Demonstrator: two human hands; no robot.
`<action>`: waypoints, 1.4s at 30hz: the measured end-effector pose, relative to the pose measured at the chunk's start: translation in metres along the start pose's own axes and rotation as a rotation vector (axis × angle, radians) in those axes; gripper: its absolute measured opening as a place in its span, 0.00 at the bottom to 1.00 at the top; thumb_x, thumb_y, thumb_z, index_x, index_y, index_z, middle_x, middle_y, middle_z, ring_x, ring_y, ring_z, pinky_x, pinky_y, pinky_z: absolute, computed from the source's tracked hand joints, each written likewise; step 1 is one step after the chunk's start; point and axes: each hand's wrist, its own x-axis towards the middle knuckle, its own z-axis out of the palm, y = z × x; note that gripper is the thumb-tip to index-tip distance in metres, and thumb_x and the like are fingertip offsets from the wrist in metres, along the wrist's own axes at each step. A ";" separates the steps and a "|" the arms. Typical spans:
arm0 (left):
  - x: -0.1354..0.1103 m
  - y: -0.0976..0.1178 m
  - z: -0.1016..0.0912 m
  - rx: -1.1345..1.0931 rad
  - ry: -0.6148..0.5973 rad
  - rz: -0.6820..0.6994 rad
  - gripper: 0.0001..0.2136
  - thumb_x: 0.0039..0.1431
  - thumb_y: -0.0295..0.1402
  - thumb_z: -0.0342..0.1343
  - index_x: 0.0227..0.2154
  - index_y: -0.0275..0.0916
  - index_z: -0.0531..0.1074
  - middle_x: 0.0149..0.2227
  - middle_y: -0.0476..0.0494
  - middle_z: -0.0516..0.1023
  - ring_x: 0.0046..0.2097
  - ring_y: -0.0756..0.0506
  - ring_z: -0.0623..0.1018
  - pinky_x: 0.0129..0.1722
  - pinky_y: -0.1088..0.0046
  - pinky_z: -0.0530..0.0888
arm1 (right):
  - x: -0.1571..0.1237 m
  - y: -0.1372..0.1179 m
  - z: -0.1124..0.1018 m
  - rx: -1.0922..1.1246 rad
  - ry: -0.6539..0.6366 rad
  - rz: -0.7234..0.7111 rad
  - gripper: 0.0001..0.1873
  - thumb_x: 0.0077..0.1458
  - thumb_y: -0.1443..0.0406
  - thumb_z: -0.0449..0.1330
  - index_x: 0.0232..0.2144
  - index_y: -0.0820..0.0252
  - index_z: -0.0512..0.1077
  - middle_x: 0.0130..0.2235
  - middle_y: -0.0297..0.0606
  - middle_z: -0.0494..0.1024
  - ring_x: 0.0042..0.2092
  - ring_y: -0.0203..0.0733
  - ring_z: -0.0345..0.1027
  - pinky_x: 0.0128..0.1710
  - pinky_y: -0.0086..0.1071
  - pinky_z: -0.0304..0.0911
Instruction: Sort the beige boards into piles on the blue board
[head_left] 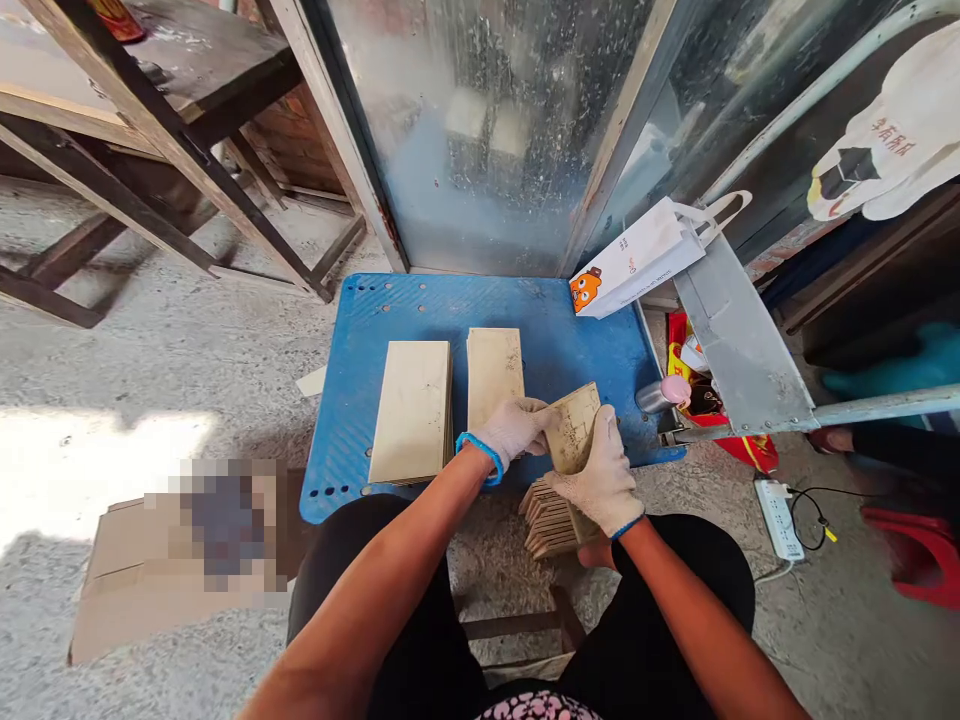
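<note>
Panel, held btwn fingers of L hand & R hand over counter's near edge, is prob. stiff, lightish, maybe brittle; best gripped by long edges.

One head-worn camera looks forward and down from close above the hands and blue platform.

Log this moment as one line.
left hand: gloved, holding panel | right hand: gloved, holding same panel | blue table: left stack, right stack | below hands: panel row
</note>
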 end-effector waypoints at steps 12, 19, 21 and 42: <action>0.044 0.003 -0.032 -0.152 0.173 0.111 0.09 0.56 0.33 0.56 0.39 0.35 0.71 0.25 0.53 0.66 0.27 0.54 0.68 0.30 0.78 0.70 | 0.147 -0.005 0.048 -0.096 -0.001 0.252 0.75 0.31 0.47 0.71 0.67 0.72 0.32 0.61 0.63 0.56 0.60 0.62 0.59 0.55 0.41 0.58; 0.040 -0.004 -0.054 -0.040 0.246 0.145 0.13 0.55 0.38 0.56 0.38 0.35 0.72 0.26 0.51 0.68 0.30 0.52 0.70 0.34 0.74 0.71 | 0.173 -0.007 0.093 -0.107 -0.097 0.370 0.76 0.30 0.48 0.71 0.68 0.73 0.31 0.62 0.67 0.53 0.59 0.64 0.59 0.55 0.45 0.59; 0.038 -0.006 -0.057 0.000 0.266 0.143 0.13 0.55 0.40 0.56 0.38 0.35 0.73 0.27 0.50 0.70 0.31 0.51 0.71 0.34 0.73 0.71 | 0.177 -0.009 0.097 -0.125 -0.112 0.409 0.77 0.29 0.47 0.71 0.68 0.71 0.30 0.63 0.67 0.51 0.60 0.64 0.58 0.55 0.46 0.59; 0.044 -0.021 -0.059 0.228 0.293 0.207 0.13 0.53 0.41 0.53 0.34 0.36 0.73 0.29 0.49 0.73 0.34 0.49 0.71 0.33 0.73 0.69 | 0.187 -0.010 0.127 -0.139 -0.073 0.403 0.69 0.33 0.50 0.70 0.67 0.72 0.38 0.64 0.71 0.48 0.63 0.67 0.52 0.57 0.57 0.55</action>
